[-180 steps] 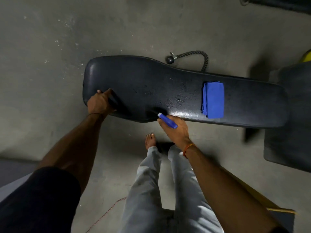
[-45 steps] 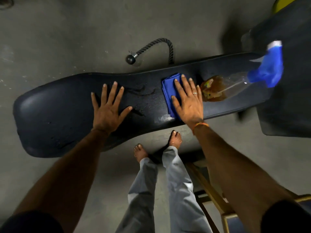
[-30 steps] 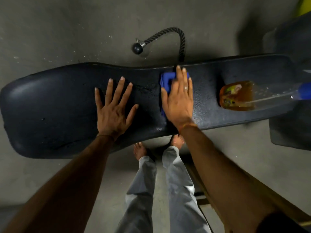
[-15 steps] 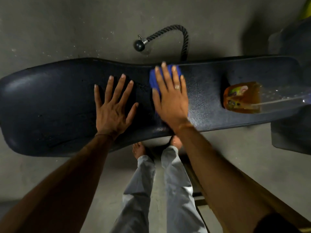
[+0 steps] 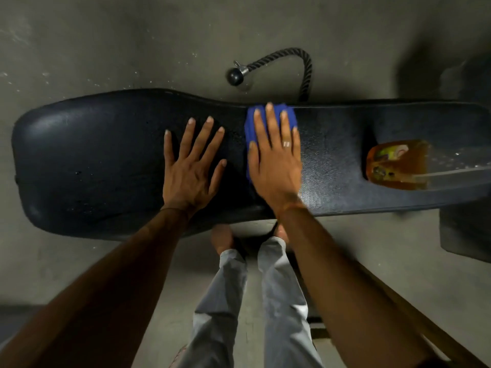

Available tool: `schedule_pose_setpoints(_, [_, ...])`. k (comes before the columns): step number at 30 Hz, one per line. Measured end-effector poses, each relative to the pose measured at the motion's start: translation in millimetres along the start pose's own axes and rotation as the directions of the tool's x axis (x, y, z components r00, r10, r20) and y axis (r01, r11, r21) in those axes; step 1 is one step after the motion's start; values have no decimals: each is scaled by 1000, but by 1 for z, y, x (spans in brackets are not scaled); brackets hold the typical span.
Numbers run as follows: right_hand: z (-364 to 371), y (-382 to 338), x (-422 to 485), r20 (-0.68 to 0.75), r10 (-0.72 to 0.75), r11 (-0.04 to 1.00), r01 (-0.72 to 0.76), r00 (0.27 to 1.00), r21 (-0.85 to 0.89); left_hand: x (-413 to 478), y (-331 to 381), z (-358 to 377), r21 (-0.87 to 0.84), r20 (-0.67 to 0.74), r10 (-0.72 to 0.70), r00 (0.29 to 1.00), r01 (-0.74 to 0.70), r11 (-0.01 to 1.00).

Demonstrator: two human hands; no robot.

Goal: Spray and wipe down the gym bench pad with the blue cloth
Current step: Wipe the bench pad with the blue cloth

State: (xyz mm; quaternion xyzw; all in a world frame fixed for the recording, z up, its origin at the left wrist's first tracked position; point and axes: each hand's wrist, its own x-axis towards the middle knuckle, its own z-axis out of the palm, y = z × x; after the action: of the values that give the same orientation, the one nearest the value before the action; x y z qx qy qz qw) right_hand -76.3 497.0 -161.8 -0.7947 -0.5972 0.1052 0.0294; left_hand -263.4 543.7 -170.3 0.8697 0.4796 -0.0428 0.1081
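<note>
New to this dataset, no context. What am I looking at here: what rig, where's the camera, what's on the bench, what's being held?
There is no robot. A person works with bare hands, and the single picture comes from a wide-angle camera worn on their head, looking forward and down, so the arms reach in from the bottom and the grey trousers and bare feet show below.

The long black shape is a gym bench pad over a concrete floor. The left hand lies flat and open on the pad. The right hand presses flat on a folded blue cloth, not gripping it. A spray bottle of amber liquid lies on its side at the pad's right end, partly out of frame. Behind the bench a black rope attachment lies on the floor.
</note>
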Motion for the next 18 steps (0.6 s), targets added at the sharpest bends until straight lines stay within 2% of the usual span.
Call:
schedule_pose_setpoints(2, [0, -3, 38, -40, 77, 997, -76, 996, 30, 0, -1, 0, 11, -4, -7, 1000, 7, 1000])
schedule_pose_setpoints(4, [0, -8, 37, -34, 116, 992, -115, 993, 43, -1, -1, -1, 14, 12, -7, 1000, 7, 1000])
schedule_pose_setpoints(8, [6, -18, -55, 40, 8, 999, -9, 999, 41, 2, -2, -8, 8, 67, 28, 997, -28, 1000])
schedule_pose_setpoints(11, [11, -23, -99, 89, -38, 999, 37, 995, 9, -5, -33, -14, 71, 92, 85, 992, -92, 993])
schedule_pose_setpoints(15, [6, -27, -45, 59, -122, 992, 122, 991, 5, -18, -57, -14, 93, 26, 5, 1000, -8, 996])
schedule_pose_setpoints(18, [6, -45, 28, -6, -74, 997, 74, 997, 35, -15, -54, -11, 94, 22, 5, 1000, -7, 996])
